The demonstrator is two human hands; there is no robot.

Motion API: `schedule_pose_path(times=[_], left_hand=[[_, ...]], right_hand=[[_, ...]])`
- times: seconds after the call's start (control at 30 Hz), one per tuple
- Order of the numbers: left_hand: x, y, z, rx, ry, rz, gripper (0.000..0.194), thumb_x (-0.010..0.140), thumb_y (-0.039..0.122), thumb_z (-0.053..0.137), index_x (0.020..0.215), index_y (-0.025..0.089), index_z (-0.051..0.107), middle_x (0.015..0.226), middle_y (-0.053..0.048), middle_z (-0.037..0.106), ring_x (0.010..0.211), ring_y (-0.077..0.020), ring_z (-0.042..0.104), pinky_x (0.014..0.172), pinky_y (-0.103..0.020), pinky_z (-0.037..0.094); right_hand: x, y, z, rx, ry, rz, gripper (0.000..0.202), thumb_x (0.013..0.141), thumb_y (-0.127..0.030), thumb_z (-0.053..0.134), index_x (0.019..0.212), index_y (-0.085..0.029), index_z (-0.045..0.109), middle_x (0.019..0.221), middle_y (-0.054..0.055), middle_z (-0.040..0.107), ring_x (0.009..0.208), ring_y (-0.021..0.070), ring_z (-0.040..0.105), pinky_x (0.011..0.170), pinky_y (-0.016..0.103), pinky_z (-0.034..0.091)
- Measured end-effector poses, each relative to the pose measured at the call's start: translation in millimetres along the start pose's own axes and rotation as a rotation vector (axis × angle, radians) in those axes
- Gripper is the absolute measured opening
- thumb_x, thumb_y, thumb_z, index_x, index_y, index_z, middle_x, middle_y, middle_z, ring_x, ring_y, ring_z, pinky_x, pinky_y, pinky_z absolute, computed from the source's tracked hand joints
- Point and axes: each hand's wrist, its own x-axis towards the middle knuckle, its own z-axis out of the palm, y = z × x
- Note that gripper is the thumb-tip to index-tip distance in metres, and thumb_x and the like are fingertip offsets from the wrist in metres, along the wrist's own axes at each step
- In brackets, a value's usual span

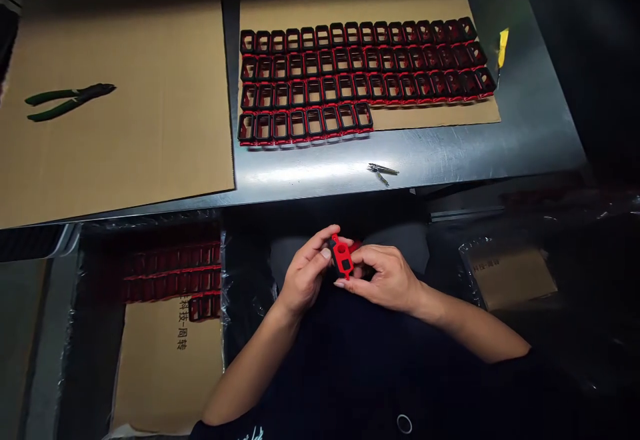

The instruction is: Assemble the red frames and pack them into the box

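Note:
Between both hands, in front of my body and below the table edge, is a small red and black plastic housing [343, 257]. One red face with a round hole and a dark square opening is turned up toward me. My left hand [306, 273] grips its left side, thumb on the black part. My right hand [387, 277] holds the right side, thumb and fingers closed on its edges. Part of the housing is hidden behind the fingers. Beyond my hands, rows of similar red and black housings [314, 120] stand on a cardboard sheet [430, 117].
Green-handled pliers [75, 100] lie on the left cardboard [150, 140]. Small nippers [383, 172] rest near the front of the metal table [300, 177]. A yellow-handled tool [503, 50] lies at right. Lower left, a plastic-lined box [170, 367] holds more housings; another lined box [515, 280] is at right.

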Motion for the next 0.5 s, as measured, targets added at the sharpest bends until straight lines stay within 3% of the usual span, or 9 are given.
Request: schedule_pose_path(times=[0.1, 0.23, 0.43, 0.5], left_hand=[[-4.0, -0.3, -7.9, 0.006, -0.133, 0.047, 0.051, 0.079, 0.034, 0.077, 0.129, 0.024, 0.068, 0.118, -0.01, 0.075, 0.111, -0.0279, 0.07, 0.095, -0.039, 0.056], [-5.4, 2.9, -15.9, 0.197, -0.298, 0.1, 0.068, 0.079, 0.033, 0.077, 0.144, 0.027, 0.057, 0.132, -0.011, 0.068, 0.106, -0.026, 0.072, 0.092, -0.038, 0.058], [-4.2, 1.0, -18.9, 0.439, -0.343, 0.195, 0.077, 0.08, 0.031, 0.079, 0.151, 0.027, 0.048, 0.141, -0.014, 0.062, 0.12, -0.0293, 0.067, 0.098, -0.039, 0.058], [-4.7, -1.2, -19.5, 0.458, -0.342, 0.212, 0.074, 0.083, 0.031, 0.077, 0.151, 0.027, 0.047, 0.143, -0.015, 0.06, 0.122, -0.0299, 0.067, 0.102, -0.043, 0.056]], right_hand=[[-1.5, -0.3, -0.3, 0.001, -0.008, -0.012, 0.022, 0.086, -0.038, 0.079, 0.084, -0.018, 0.068, 0.061, -0.002, 0.065, 0.053, 0.011, 0.059, 0.056, 0.022, 0.048], [-3.0, -0.4, -1.2, 0.014, -0.036, 0.041, 0.025, 0.085, -0.037, 0.078, 0.075, -0.018, 0.065, 0.059, -0.002, 0.062, 0.052, 0.0102, 0.055, 0.054, 0.022, 0.044], [-3.7, -4.0, -4.1, 0.032, -0.127, 0.142, 0.022, 0.078, -0.026, 0.074, 0.065, -0.018, 0.058, 0.059, -0.003, 0.058, 0.054, 0.0098, 0.049, 0.054, 0.023, 0.039], [-1.6, -5.2, -10.8, 0.138, -0.225, 0.237, 0.019, 0.076, -0.025, 0.075, 0.068, -0.018, 0.059, 0.062, -0.003, 0.059, 0.056, 0.0099, 0.051, 0.056, 0.023, 0.04]])
